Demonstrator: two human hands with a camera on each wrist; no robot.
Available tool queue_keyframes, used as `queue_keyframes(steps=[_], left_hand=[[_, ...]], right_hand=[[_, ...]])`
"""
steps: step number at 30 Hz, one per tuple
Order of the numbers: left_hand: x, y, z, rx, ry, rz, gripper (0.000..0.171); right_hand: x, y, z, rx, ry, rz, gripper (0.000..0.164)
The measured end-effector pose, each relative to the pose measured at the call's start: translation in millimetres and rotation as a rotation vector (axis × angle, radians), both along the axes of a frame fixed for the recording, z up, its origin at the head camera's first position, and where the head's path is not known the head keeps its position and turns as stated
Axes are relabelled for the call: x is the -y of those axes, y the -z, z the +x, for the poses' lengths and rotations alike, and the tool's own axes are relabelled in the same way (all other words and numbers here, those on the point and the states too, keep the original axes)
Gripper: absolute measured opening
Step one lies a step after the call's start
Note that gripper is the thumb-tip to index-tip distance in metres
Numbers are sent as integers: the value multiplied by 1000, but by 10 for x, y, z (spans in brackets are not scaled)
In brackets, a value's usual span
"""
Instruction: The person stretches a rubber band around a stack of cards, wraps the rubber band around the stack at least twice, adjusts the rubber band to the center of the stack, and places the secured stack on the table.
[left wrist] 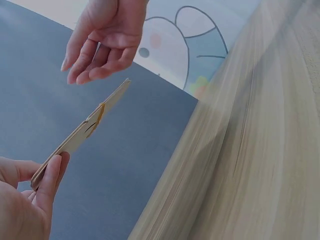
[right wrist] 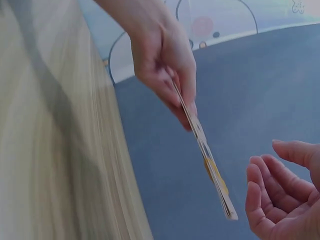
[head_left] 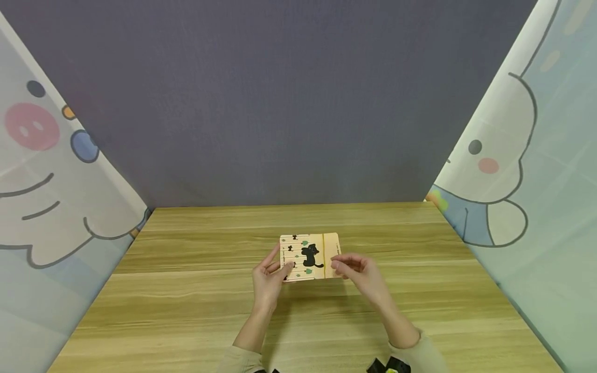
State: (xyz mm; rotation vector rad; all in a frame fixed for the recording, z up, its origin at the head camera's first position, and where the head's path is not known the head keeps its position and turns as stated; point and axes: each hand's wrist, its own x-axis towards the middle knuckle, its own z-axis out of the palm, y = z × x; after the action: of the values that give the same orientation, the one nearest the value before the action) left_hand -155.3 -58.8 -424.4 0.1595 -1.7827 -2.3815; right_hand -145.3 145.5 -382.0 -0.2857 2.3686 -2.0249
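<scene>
A thin cream notebook (head_left: 300, 259) with a black cat, small green shapes and a yellow band near its right end is held up over the table. My left hand (head_left: 268, 285) pinches its left end, thumb on the printed face. Seen edge-on in the left wrist view, the notebook (left wrist: 80, 135) shows several thin layers, with the yellow band (left wrist: 97, 120) around them. My right hand (head_left: 364, 274) is beside the free right end and overlaps it in the head view. In the right wrist view, that hand (right wrist: 285, 195) is apart from the notebook (right wrist: 200, 142), fingers loosely bent and holding nothing.
Below both hands lies a wood-grain table (head_left: 186, 290). A dark grey panel (head_left: 289, 103) rises behind it, and cartoon-printed curtains (head_left: 536, 269) flank the left and right sides. Dark wrist gear (head_left: 389, 365) shows at the bottom edge.
</scene>
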Motion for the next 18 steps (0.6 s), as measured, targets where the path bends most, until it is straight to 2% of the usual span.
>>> queue_keyframes(steps=[2,5,11,12,16,17,18], left_hand=[[13,13,3,-1,3,-9,54],[19,14,7,-2,6,-15,54],[12,6,23,-4,10,-17,55],[9,9,26,-9,9,-18,55],[-2,44,37,-58,5,-25,55],[3,154,-23,-113,14,-8,54],[2,162,-20,-127,17,-8,54]], right_hand=[[6,-27,-57,-2,44,33,22],[7,-39,-138,-67,72,70,20],[2,-67,-299,-146,68,122,18],[-13,-28,-349,-160,65,125,19],[-37,28,-503,-226,56,160,22],[-37,30,-531,-240,56,174,22],[-37,31,-559,-254,54,183,23]])
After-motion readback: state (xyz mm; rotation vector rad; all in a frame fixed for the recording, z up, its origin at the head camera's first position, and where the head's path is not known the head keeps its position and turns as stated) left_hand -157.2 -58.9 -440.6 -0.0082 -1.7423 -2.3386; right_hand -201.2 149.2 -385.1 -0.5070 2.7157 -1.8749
